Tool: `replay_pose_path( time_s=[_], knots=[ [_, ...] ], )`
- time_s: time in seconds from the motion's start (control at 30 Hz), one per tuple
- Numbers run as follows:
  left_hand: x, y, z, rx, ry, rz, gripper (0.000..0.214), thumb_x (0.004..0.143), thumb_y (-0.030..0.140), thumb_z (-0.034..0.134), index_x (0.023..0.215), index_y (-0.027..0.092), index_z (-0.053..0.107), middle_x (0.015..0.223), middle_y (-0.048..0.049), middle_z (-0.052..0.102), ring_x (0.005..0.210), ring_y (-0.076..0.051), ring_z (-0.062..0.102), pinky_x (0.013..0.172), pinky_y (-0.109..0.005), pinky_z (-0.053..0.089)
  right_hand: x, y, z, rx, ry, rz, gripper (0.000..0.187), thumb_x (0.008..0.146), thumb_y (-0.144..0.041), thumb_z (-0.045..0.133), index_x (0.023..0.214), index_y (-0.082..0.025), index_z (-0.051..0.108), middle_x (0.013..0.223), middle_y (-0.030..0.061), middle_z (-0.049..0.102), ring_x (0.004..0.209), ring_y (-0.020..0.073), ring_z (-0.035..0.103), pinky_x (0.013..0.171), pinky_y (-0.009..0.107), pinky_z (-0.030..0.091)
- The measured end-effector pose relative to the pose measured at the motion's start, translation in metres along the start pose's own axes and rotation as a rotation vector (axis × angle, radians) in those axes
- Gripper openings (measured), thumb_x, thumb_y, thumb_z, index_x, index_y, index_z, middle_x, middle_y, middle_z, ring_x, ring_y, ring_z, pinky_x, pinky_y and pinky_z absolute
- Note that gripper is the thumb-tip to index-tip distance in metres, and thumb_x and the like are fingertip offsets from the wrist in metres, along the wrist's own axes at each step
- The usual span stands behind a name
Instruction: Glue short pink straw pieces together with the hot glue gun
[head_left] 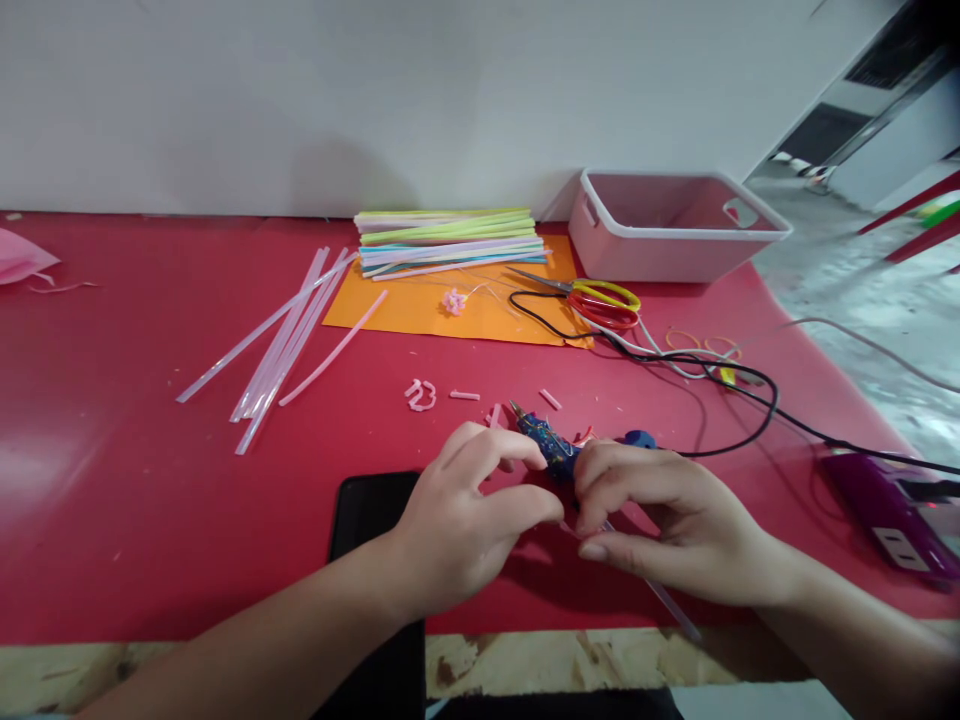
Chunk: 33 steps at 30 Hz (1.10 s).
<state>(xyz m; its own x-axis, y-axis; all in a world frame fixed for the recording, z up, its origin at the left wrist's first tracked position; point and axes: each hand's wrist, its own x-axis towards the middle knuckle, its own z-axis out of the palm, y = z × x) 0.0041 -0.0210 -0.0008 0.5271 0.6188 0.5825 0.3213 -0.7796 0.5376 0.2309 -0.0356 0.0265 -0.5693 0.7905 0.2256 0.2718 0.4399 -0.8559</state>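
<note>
My left hand (465, 515) and my right hand (660, 515) meet fingertip to fingertip low over the red table (112, 480), both pinched closed. A clear straw (667, 600) runs from the pinch back under my right hand. What my left fingers pinch is hidden. Just behind the hands lies a blue glue gun (551, 445) with its tip pointing left and a black cord (735, 400) leading right. Small pink straw pieces (422, 395) lie scattered beyond it.
Loose pale straws (285, 340) lie at the left, a stack of coloured straws (450, 242) and an orange sheet (450, 310) at the back. Scissors (600, 298), a white bin (667, 225), a purple power strip (885, 510) and a black phone (367, 510) are nearby.
</note>
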Motion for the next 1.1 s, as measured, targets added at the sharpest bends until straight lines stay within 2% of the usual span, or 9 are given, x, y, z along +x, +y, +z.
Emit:
replay_pose_path(
  time_s=[0.2, 0.37, 0.7, 1.1],
  knots=[
    [0.0015, -0.0036, -0.0004, -0.049, -0.003, 0.072, 0.029, 0.092, 0.007, 0.05, 0.085, 0.024, 0.072, 0.104, -0.005, 0.063, 0.091, -0.016, 0.057, 0.083, -0.03, 0.05, -0.0014, -0.0012, -0.0028, 0.038, -0.066, 0.038, 0.004, 0.084, -0.022, 0.074, 0.084, -0.019, 0.073, 0.078, 0.0027, 0.069, 0.072, 0.0115, 0.066, 0.068, 0.024, 0.054],
    [0.0046, -0.0007, -0.0048, -0.041, -0.04, 0.036, 0.029, 0.09, 0.004, 0.052, 0.085, 0.024, 0.072, 0.102, -0.0048, 0.063, 0.09, -0.016, 0.057, 0.081, -0.028, 0.049, -0.0015, -0.0006, -0.0067, 0.104, -0.104, 0.065, 0.003, 0.083, -0.019, 0.074, 0.086, -0.018, 0.074, 0.08, 0.0029, 0.069, 0.073, 0.0109, 0.066, 0.068, 0.023, 0.055],
    [0.0022, -0.0031, -0.0023, -0.097, -0.048, 0.088, 0.026, 0.092, 0.007, 0.052, 0.089, 0.025, 0.071, 0.105, -0.0046, 0.063, 0.094, -0.017, 0.056, 0.081, -0.029, 0.048, -0.0011, 0.0014, -0.0081, 0.222, -0.191, 0.153, 0.007, 0.084, -0.022, 0.074, 0.081, -0.016, 0.071, 0.081, 0.0025, 0.068, 0.075, 0.0106, 0.065, 0.07, 0.022, 0.054],
    [0.004, -0.0006, -0.0032, -0.084, -0.049, 0.059, 0.027, 0.091, 0.005, 0.054, 0.086, 0.024, 0.072, 0.104, -0.0041, 0.064, 0.09, -0.016, 0.055, 0.082, -0.029, 0.048, -0.0057, 0.003, -0.0081, 0.29, -0.255, 0.251, 0.016, 0.096, -0.029, 0.058, 0.089, -0.018, 0.067, 0.087, 0.0028, 0.061, 0.073, 0.0104, 0.058, 0.067, 0.023, 0.05]
  ],
)
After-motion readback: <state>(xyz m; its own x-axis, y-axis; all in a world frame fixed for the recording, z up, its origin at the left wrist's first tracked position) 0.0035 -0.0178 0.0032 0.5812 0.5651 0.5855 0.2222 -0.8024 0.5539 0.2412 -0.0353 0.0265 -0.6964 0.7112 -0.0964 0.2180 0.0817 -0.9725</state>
